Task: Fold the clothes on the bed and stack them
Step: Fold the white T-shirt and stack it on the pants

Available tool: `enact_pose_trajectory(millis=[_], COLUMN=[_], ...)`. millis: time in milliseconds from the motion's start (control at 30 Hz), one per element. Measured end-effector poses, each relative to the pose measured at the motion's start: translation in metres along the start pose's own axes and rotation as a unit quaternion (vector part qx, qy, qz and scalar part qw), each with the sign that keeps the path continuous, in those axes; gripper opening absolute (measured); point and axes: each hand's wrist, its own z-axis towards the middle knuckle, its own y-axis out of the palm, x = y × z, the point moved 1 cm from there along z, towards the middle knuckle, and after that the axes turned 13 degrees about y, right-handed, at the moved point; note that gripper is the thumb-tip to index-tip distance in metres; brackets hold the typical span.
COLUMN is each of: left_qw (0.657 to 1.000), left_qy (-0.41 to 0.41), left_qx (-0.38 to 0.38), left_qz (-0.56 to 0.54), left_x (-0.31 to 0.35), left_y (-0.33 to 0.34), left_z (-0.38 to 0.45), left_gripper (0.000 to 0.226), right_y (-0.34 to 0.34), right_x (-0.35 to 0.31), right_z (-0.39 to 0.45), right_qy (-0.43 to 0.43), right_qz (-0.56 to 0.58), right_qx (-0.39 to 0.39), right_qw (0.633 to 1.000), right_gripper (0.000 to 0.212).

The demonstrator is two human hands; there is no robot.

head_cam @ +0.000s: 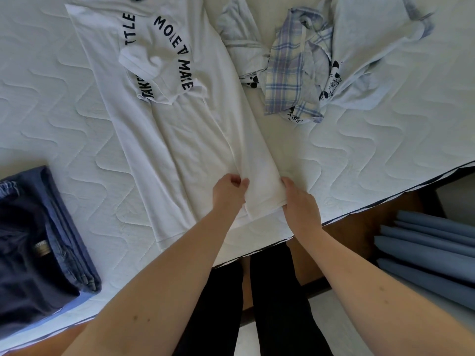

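White quilted bed [359, 155]. Directly on it: white printed T-shirt [180, 129] spread across the middle, dark folded stack [38, 242] at near left, crumpled heap of plaid and pale clothes [308, 68] at far right.

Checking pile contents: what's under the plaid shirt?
Under the plaid shirt, a white garment with black cartoon print pokes out; pale blue clothes lie beside it. How far they extend underneath is hidden.
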Motion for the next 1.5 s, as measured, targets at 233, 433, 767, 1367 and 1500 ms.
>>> enact_pose_trajectory(millis=[233, 433, 767, 1367, 1500], left_qw=[0.994, 0.991, 0.996, 0.988, 0.986], left_qy=[0.029, 0.085, 0.048, 0.013, 0.022], left_qx=[0.001, 0.089, 0.07, 0.129, 0.129], left_qz=[0.108, 0.046, 0.037, -0.08, -0.105], left_x=[-0.004, 0.029, 0.049, 0.034, 0.048], left_y=[-0.01, -0.028, -0.032, -0.062, -0.068], left_z=[-0.009, 0.05, 0.086, 0.08, 0.098], left_gripper=[0.034, 0.025, 0.015, 0.018, 0.03], right_y=[0.004, 0.004, 0.008, 0.006, 0.008], right_x=[0.011, 0.016, 0.017, 0.018, 0.02], right_z=[-0.008, -0.013, -0.012, -0.015, -0.02], right_qy=[0.002, 0.012, 0.047, 0.025, -0.012], right_qz=[-0.036, 0.144, 0.186, 0.081, 0.038], right_qx=[-0.009, -0.043, -0.062, 0.008, -0.011], right_qw=[0.999, 0.989, 0.98, 0.996, 0.999], right_gripper=[0.059, 0.05, 0.046, 0.043, 0.055])
